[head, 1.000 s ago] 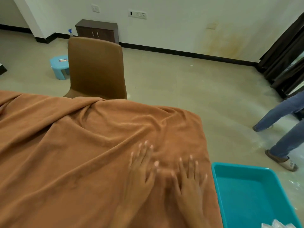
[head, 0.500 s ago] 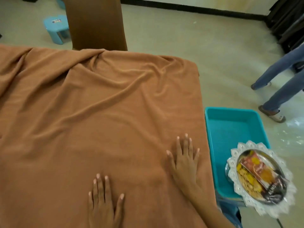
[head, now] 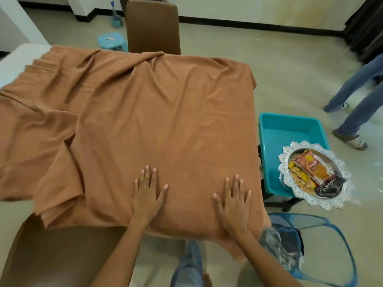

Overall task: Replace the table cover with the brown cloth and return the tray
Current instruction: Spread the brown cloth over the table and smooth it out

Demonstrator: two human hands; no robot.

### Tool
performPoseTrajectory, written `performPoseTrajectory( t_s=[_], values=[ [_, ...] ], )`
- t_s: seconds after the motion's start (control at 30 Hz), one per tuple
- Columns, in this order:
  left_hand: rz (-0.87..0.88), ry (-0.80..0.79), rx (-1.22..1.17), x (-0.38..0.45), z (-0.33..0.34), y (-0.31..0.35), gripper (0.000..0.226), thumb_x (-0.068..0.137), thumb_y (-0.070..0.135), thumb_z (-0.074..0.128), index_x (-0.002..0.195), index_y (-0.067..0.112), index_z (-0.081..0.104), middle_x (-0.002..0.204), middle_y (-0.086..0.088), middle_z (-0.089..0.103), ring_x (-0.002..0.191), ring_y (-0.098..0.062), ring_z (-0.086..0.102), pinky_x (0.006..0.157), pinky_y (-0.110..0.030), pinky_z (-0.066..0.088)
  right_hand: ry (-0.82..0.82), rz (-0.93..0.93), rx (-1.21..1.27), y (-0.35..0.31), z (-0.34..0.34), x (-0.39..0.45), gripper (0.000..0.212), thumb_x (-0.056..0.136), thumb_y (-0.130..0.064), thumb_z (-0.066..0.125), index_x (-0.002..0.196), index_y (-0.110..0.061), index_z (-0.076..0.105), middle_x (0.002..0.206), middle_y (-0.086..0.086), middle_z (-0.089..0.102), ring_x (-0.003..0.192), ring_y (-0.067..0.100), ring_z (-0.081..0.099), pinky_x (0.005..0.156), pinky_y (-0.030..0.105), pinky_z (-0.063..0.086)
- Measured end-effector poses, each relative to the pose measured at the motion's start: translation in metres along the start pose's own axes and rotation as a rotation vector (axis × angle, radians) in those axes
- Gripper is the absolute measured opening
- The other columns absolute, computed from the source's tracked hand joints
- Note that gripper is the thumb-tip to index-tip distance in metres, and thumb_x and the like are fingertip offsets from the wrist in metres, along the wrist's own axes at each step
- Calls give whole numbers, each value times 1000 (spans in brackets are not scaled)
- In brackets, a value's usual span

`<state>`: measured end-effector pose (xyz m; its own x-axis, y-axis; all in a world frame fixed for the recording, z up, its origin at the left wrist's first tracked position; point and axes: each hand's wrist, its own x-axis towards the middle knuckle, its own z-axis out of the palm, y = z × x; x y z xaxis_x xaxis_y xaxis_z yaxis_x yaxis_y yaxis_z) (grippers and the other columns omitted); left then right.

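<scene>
The brown cloth (head: 157,112) lies spread over the table, smooth on the right and bunched in folds at the left and far side. My left hand (head: 148,191) presses flat on it near the front edge, fingers straight. A little to the right, my right hand (head: 233,199) lies flat on the cloth too, close to the table's right edge. A silver tray (head: 339,195) with a scalloped rim holds snack packets (head: 313,175) and sits on the corner of a teal tub (head: 290,125) to the right of the table.
A brown chair (head: 152,27) stands at the far side and another chair (head: 53,253) at the near left. A blue mesh basket (head: 315,249) with cloth in it stands at the near right. Another person's legs (head: 356,104) are at the far right. A small blue stool (head: 110,41) is behind the table.
My hands slid back along the cloth toward the front edge and moved apart. The view pulled back, bringing the tray, the basket and the near chair into sight.
</scene>
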<state>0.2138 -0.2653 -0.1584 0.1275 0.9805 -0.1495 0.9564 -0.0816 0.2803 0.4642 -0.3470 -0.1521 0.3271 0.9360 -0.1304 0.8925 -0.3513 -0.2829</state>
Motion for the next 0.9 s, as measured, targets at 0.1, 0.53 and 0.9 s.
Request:
performPoseTrajectory(
  t_s=[0.1,0.53,0.9],
  values=[
    [-1,-84,9,-9,-12,1,91,78,64,-6,151,12,9,159,-9,2,147,-23,2,117,-38,3,-47,-34,-7,-4,-2,-13,79,91,-63,2,149,-14,21,157,11,12,145,28,9,114,53,5],
    [-163,207,-278,-167,-94,-45,52,97,37,25,129,10,56,144,-11,44,139,-23,32,113,-35,20,-37,-402,323,-191,-13,-120,33,91,-29,43,98,-9,67,94,10,67,83,31,63,67,37,51],
    [-319,448,-230,-356,-200,-267,68,93,52,12,136,15,49,150,-4,37,142,-17,24,113,-24,6,0,-660,478,-416,34,-302,13,92,-20,56,94,-16,69,89,-1,69,81,15,64,71,29,49]
  ],
)
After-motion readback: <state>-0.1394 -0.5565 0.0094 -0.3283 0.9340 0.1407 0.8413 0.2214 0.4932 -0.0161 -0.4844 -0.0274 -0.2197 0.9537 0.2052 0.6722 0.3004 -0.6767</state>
